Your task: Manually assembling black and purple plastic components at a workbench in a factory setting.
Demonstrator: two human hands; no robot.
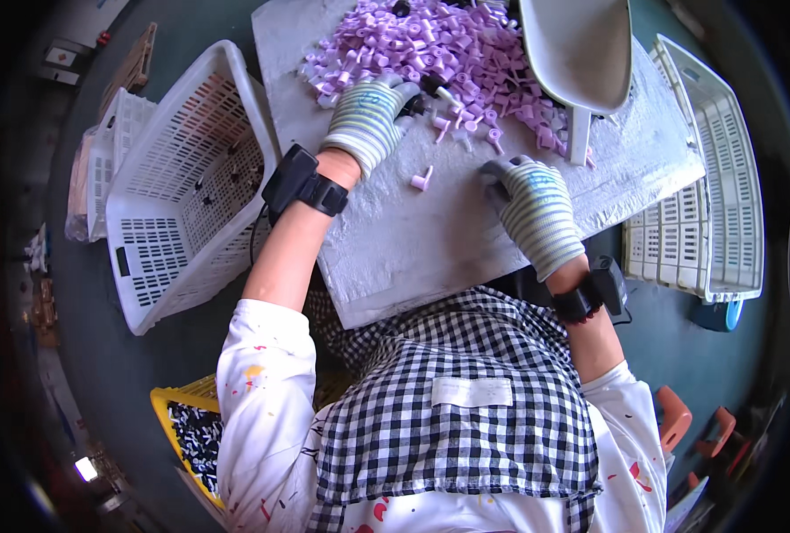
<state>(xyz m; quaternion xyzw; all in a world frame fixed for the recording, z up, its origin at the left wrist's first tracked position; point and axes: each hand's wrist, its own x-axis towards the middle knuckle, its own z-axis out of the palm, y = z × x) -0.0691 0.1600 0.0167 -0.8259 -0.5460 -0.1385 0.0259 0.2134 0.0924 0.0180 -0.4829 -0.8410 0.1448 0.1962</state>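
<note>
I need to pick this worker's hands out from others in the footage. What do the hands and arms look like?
Both hands, left and right, wear knit gloves striped grey and white with a blue mark on the back. Each wrist carries a black band with a boxy black device. White paint-flecked sleeves are pushed up above the elbows.

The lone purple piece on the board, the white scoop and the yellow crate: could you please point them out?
lone purple piece (422, 180): head view, its middle.
white scoop (577, 44): head view, its bowl.
yellow crate (174, 397): head view, its rim.

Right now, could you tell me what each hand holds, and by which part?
The left hand grips a small dark part; where exactly cannot be told. The right hand is curled, its contents hidden.
</note>
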